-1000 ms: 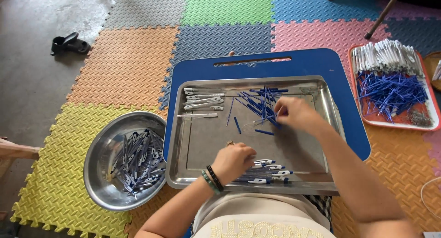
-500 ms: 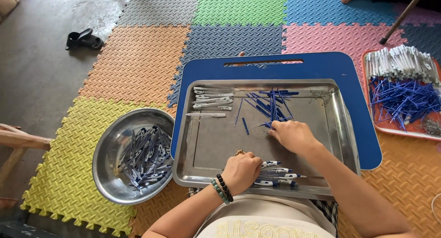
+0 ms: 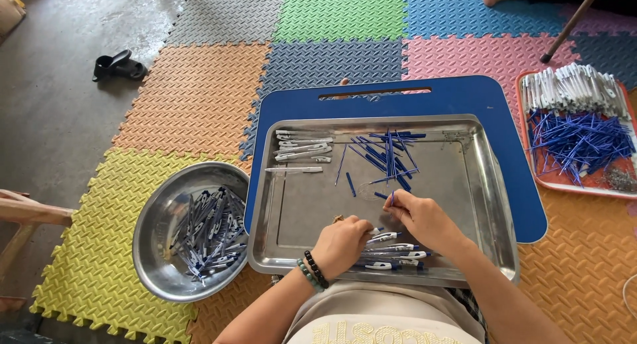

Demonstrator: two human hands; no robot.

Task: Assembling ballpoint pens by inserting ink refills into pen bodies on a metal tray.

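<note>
The steel tray (image 3: 488, 185) rests on a blue lap board (image 3: 511, 118). Over the tray's near centre, the right hand (image 3: 424, 218) pinches a thin blue refill (image 3: 392, 198) between fingertips — long axis near upright, upper end pointing to the tray's far rim. The left hand (image 3: 342, 244), curled closed, grips a white pen barrel (image 3: 377, 231) whose tip points right, toward the refill. Finished pens (image 3: 391, 254) lie along the tray's near rim, long axes left-right. Loose blue refills (image 3: 388, 155) sit at far centre; white barrels (image 3: 302, 145) at the far-left corner. Left of the tray — a round steel bowl (image 3: 149, 244) of pens. Right of it, a red tray (image 3: 564, 181) of parts.
</note>
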